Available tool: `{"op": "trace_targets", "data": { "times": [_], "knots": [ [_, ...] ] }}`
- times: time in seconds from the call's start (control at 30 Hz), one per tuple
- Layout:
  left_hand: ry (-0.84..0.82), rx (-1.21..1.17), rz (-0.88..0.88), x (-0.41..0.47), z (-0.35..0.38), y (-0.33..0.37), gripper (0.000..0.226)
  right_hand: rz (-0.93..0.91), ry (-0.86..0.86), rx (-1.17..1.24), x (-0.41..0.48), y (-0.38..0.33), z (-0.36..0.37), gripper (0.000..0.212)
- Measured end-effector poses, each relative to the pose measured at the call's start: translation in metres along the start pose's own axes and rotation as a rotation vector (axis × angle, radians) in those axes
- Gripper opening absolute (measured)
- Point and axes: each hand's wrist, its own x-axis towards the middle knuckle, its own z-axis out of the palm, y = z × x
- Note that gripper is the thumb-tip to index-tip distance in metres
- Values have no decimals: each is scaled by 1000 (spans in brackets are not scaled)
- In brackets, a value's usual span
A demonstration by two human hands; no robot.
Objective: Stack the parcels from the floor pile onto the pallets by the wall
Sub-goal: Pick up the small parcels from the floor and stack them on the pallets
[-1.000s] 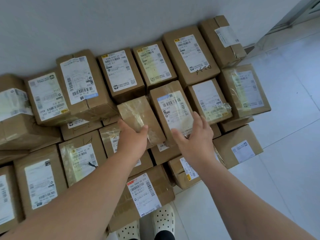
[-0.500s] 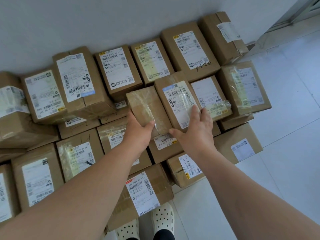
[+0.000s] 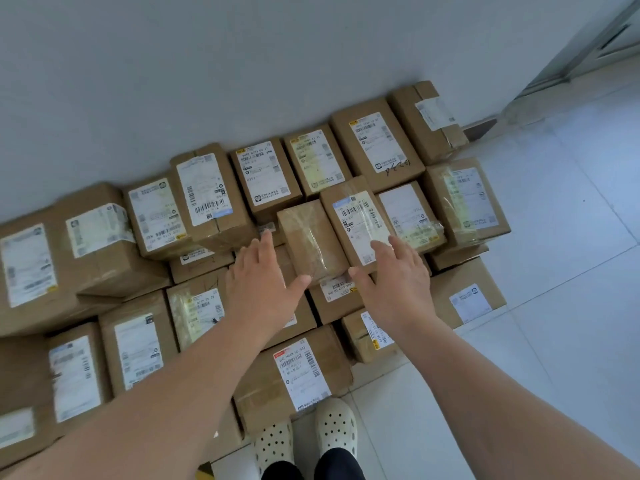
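The small tape-wrapped parcel [image 3: 310, 237] lies between your left hand [image 3: 263, 285] and right hand [image 3: 394, 285], atop the stacked boxes [image 3: 377, 143]. It's brown cardboard under glossy clear tape. Both hands are spread, gripping nothing.

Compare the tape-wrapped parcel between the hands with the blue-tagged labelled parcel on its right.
The tape-wrapped parcel shows a bare top under glossy tape; the labelled parcel carries a white barcode label with a blue tag. The tape-wrapped parcel looks smaller than the labelled parcel. Both are brown cardboard, lying side by side atop other parcels.
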Motion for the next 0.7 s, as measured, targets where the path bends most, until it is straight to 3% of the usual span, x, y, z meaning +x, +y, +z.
{"op": "trace_targets", "data": {
  "times": [0.23,0.47,0.7],
  "knots": [
    [98,398,245,-85,-99,17,86,-136,23,-102,-78,-21,-75,58],
    [198,467,395,-183,-198,51,82,-232,122,-125,-183,-45,-175,51],
    [296,523,592,-254,-256,72,77,-198,276,-188,-281,-57,-229,47]
  ]
}}
